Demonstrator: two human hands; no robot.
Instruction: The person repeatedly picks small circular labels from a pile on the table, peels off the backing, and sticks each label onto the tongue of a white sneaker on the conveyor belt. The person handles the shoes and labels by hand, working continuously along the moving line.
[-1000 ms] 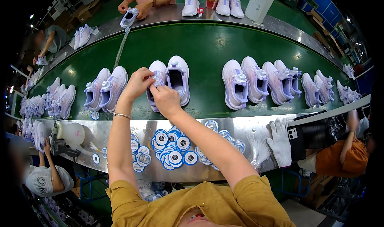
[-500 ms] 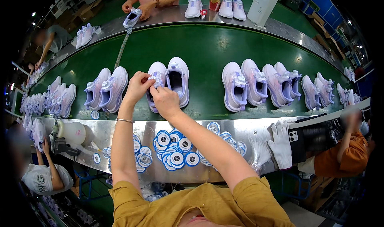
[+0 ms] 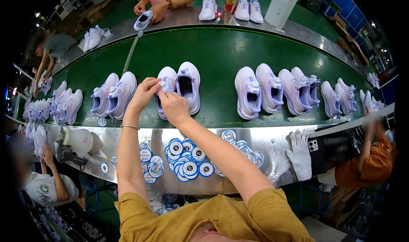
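Head view — left hand (image 3: 144, 93) and right hand (image 3: 174, 107) both pinch the dial on the lilac shoe (image 3: 167, 82), belt (image 3: 221, 50) centre, twelve o'clock of the tag pile (image 3: 187, 163). Risk: moving belt could tug the shoe loose.

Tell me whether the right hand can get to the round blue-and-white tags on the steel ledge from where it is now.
Probably yes. The right hand rests on the pale shoe on the green belt; the tags lie uncovered on the steel ledge, nearer the body, beside that forearm, nothing between.
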